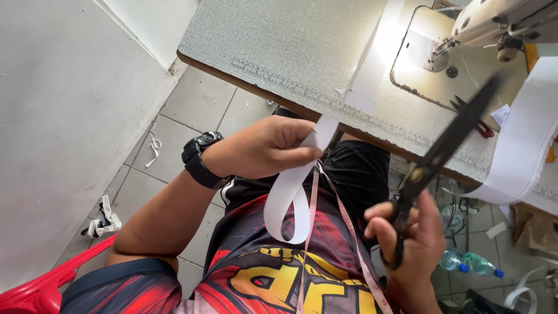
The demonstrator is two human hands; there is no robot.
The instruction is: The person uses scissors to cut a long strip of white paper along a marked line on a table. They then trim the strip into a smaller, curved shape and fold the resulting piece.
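Scissors [443,152], black and long-bladed, sit in the right hand [407,238], whose fingers are threaded through the handle loops and curled tight. Their long axis runs on a slant: handles near and low, blades pointing up and to the far right, toward the sewing machine [494,23]. The blades look blurred, so I cannot tell how far apart they stand.

The left hand [264,145] pinches one end of a white strip [289,197] between thumb and fingers, just in front of the table edge. From that pinch the strip hangs down and curls back up in a loop over the person's lap. A black watch [200,160] sits on the left wrist.

A pink tape measure [311,232] hangs down the red and black shirt [261,273], just beside the loop. On the grey table [279,40], another white strip lies beside the machine's plate. A wide white band [523,139] drapes over the table's right end. Tiled floor shows at left, with scraps on it.
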